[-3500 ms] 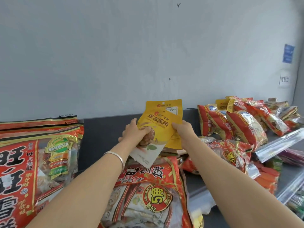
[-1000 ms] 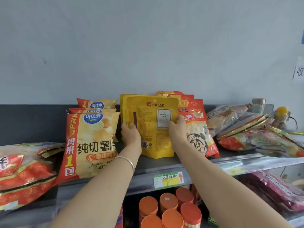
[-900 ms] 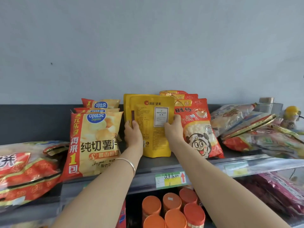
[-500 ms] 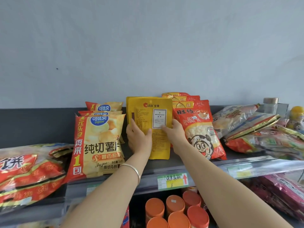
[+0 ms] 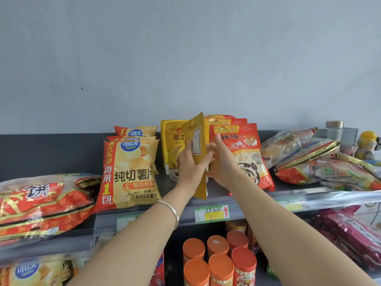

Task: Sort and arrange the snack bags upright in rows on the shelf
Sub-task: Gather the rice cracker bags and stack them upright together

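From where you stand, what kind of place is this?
Most likely a small shop: snack bags stand in rows on a shelf, a price label sits on its front rail, and orange-lidded canisters stand on the shelf below.

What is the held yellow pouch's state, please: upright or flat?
Upright, edge-on: the left hand and right hand hold the yellow pouch logo end up.

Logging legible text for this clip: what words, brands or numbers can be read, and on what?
"copico", "纯切薯片", "1": front yellow-and-red crisp bag.
"草本": upright yellow pouch behind.
"旺仔": red cartoon-face snack bag.
"饼": large red flat bag, left.
Green-and-yellow shelf price tag: handwriting too blurred.
Hand-held yellow foil pouch: white label too small.
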`<act>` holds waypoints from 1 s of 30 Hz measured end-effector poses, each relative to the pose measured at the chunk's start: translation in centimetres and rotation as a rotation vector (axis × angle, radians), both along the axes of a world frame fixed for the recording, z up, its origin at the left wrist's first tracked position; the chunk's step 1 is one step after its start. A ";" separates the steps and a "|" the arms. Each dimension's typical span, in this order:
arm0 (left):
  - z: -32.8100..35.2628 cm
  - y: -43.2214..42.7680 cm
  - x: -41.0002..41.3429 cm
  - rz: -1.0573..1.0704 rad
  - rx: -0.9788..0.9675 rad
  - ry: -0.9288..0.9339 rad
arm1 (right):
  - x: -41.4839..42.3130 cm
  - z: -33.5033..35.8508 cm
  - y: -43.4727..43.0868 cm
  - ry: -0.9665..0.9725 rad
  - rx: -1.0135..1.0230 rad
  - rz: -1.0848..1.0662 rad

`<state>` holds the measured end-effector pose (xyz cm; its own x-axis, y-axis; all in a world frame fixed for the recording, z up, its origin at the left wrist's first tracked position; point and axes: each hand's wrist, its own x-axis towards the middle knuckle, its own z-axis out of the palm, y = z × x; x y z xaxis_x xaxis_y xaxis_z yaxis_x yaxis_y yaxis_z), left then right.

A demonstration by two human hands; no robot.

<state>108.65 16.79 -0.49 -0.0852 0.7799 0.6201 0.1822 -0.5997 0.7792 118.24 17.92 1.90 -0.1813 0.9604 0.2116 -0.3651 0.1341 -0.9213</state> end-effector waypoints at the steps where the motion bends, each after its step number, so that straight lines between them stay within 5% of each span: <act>1: 0.1 -0.3 -0.1 -0.010 -0.011 0.001 | 0.3 -0.2 0.0 -0.010 -0.008 -0.023; 9: 0.3 -0.3 -2.1 0.352 0.072 0.133 | -0.4 -2.0 0.2 -0.346 0.071 -0.194; 18: -0.2 3.6 -3.5 0.328 -0.158 -0.084 | 0.2 -2.8 2.7 -0.283 -0.012 -0.356; 24: -2.5 5.5 -3.8 0.376 -0.355 -0.011 | -0.8 -3.8 5.1 -0.470 0.021 -0.492; 30: -3.7 7.0 -3.9 0.284 -0.329 -0.115 | -2.5 -4.2 7.5 -0.390 -0.071 -0.481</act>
<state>104.77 23.83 -4.23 -0.3780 0.8700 0.3166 0.2048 -0.2549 0.9450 115.74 25.40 -2.34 0.2238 0.9630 0.1499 0.0860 0.1336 -0.9873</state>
